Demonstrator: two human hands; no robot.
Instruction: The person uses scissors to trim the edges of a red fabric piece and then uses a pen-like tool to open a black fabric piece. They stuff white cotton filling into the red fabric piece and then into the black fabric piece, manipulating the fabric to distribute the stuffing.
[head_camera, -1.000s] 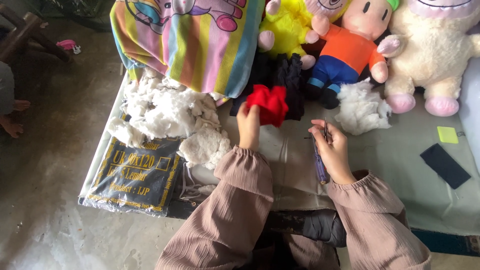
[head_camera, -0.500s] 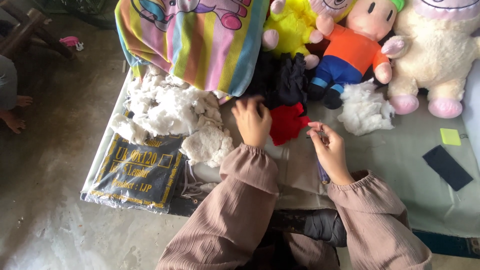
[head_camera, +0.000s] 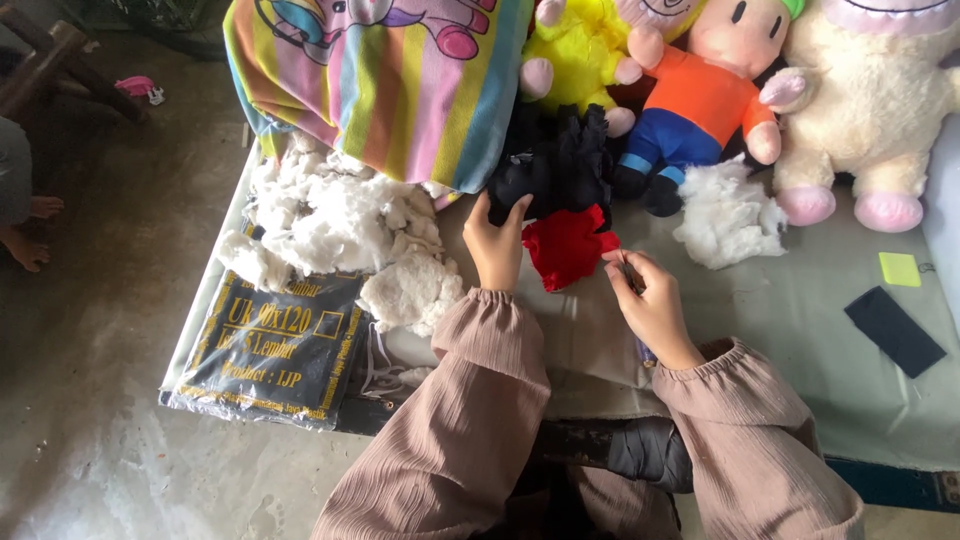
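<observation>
Hands shift a red-and-black fabric piece up against the toy pile

Fabric is the thing in hand: a soft piece with a black upper part (head_camera: 555, 165) and a red lower part (head_camera: 566, 246), lying on the grey tabletop (head_camera: 800, 330) just below the row of plush toys. The left hand (head_camera: 497, 243) is closed on the black part, fingers curled into its lower edge. A second ago that hand held the red part lifted and bunched well below the toys; now the piece lies flatter and higher, touching the striped cushion (head_camera: 400, 90) and the orange-and-blue doll (head_camera: 700, 110). The right hand (head_camera: 650, 300) has moved in from the side and pinches at the red edge with thumb and forefinger; whether it holds a needle or thread there is too small to tell. Judging by this, the piece is now braced by one hand while the other works its edge. A heap of white stuffing (head_camera: 340, 225) lies just left of the left hand, a smaller tuft (head_camera: 725, 215) to the right, and a bagged black packet (head_camera: 280, 345) near the tabletop's corner.
</observation>
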